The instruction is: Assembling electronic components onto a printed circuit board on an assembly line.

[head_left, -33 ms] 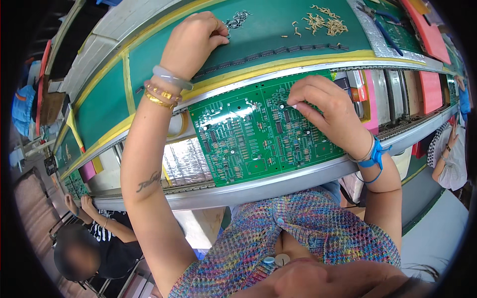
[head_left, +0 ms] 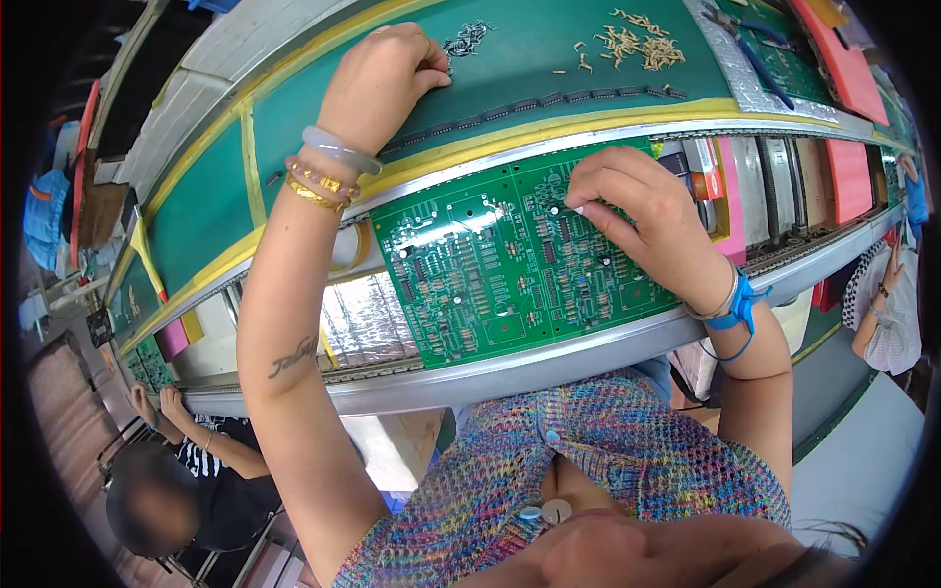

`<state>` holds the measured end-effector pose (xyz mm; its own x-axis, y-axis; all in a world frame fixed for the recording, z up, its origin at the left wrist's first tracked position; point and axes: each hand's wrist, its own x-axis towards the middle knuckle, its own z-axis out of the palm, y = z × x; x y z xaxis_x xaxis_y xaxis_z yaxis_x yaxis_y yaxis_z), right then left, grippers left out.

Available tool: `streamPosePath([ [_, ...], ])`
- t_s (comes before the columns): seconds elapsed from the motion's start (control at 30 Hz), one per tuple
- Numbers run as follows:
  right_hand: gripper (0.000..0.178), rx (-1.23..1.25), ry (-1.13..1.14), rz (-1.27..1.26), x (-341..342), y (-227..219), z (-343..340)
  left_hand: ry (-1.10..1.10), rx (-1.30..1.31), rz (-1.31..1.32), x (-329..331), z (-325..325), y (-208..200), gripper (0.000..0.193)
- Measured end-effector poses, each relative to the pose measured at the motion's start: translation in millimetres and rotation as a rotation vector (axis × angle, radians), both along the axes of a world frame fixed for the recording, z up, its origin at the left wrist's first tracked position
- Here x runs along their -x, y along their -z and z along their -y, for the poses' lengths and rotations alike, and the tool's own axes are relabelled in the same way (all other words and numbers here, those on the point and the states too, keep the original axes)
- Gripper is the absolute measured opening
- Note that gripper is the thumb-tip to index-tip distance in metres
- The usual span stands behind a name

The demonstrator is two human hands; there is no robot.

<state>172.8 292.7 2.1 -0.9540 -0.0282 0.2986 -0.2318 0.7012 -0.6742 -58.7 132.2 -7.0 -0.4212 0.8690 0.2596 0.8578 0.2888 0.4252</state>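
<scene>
Over the green mat, my left hand (head_left: 384, 83) is closed in a pinch beside a small pile of dark, thin-leaded components (head_left: 469, 37). Whatever lies between its fingertips is too small to name. My right hand (head_left: 642, 211) hovers over the upper right of a green circuit board (head_left: 505, 328), thumb and fingertips pinched at its surface. What those fingers hold, if anything, is hidden. Resistors, black chips and round capacitors populate the board, which spans the two rails of the conveyor. A row of black chips (head_left: 524, 104) runs along the mat between my hands and the piles.
Loose tan components (head_left: 642, 47) are heaped on the mat's far right. Pliers (head_left: 765, 73) lie on a silvery sheet beyond them. The conveyor's near metal rail (head_left: 549, 355) passes in front of me. A co-worker (head_left: 186, 480) sits at lower left; another person (head_left: 887, 304) is at right.
</scene>
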Motion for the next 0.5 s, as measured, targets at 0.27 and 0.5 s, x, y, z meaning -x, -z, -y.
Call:
streamPosePath([
  [0.27,0.013,-0.100,0.050,0.058,4,1,-3,0.131,0.255,-0.105,14,-13,-13,0.011],
  [0.5,0.009,-0.105,0.002,0.073,19,18,4,0.074,0.171,-0.060,-19,5,-38,0.008],
])
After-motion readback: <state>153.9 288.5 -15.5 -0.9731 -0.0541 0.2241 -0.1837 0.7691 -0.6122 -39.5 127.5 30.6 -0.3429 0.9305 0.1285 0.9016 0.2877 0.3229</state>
